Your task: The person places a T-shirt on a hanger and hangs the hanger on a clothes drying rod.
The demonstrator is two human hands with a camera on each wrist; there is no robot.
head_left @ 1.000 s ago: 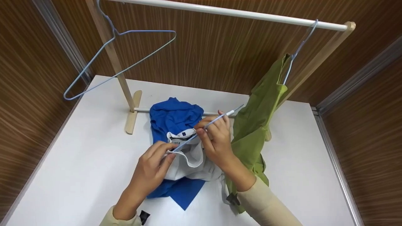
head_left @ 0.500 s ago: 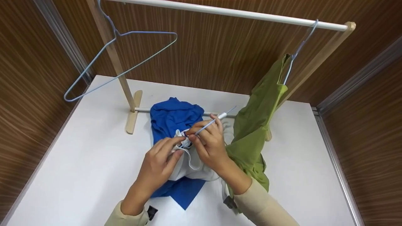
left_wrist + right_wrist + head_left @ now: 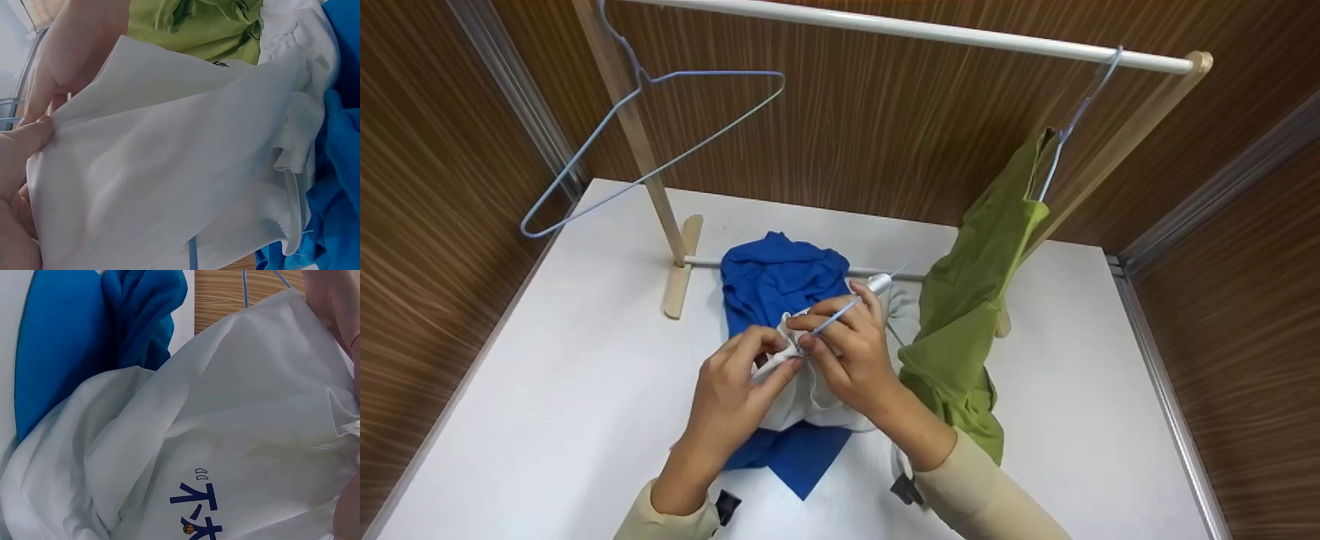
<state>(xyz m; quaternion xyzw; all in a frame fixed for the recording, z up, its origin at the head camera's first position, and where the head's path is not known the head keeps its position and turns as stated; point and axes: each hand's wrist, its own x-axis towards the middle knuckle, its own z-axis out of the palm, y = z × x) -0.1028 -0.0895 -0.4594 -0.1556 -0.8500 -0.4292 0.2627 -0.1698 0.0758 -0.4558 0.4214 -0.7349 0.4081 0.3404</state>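
Observation:
A white printed shirt (image 3: 784, 411) lies bunched at mid-table, its neck end raised between both hands. My left hand (image 3: 731, 394) pinches a fold of the white cloth between thumb and fingers. Just right of it, my right hand (image 3: 851, 356) grips a blue wire hanger (image 3: 835, 318), its fingertips close to the left hand's. This hanger slants from the cloth up to the right, with a white piece (image 3: 879, 283) near its upper end. Its lower part is hidden by cloth and fingers. Dark blue lettering (image 3: 194, 496) shows on the shirt in the right wrist view.
Blue cloth (image 3: 780, 270) lies behind and beneath the white shirt. A green garment (image 3: 979, 277) hangs on the right of a rack with a white rail (image 3: 915, 28), its lower end on the table. A bare blue hanger (image 3: 652, 174) hangs at left. Wood-grain panels (image 3: 855, 135) enclose the table.
The right hand and the hanger have moved down and left toward the left hand. The white neck opening, spread wide before, is now gathered between the fingers.

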